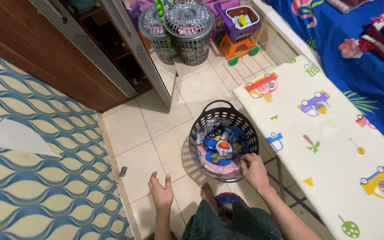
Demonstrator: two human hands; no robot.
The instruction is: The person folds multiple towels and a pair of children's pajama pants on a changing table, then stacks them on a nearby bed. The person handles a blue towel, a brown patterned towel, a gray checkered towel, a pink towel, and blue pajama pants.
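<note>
A dark round laundry basket (201, 122) stands on the tiled floor, holding blue, pink and grey clothes (221, 149). My right hand (253, 170) reaches over its near rim, fingers curled at the pink cloth; whether it grips the cloth is unclear. My left hand (161, 191) hovers over the floor to the left of the basket, fingers apart, holding nothing. My foot (208, 195) rests on the floor just below the basket.
An ironing board (330, 138) with a cartoon-car cover stretches along the right. A bed with a blue flowered cover (361, 58) lies beyond it. Two grey lidded hampers (187, 26) and a toy cart (238, 31) stand at the back. A patterned mattress (36, 178) fills the left; a wardrobe door (134, 49) stands open.
</note>
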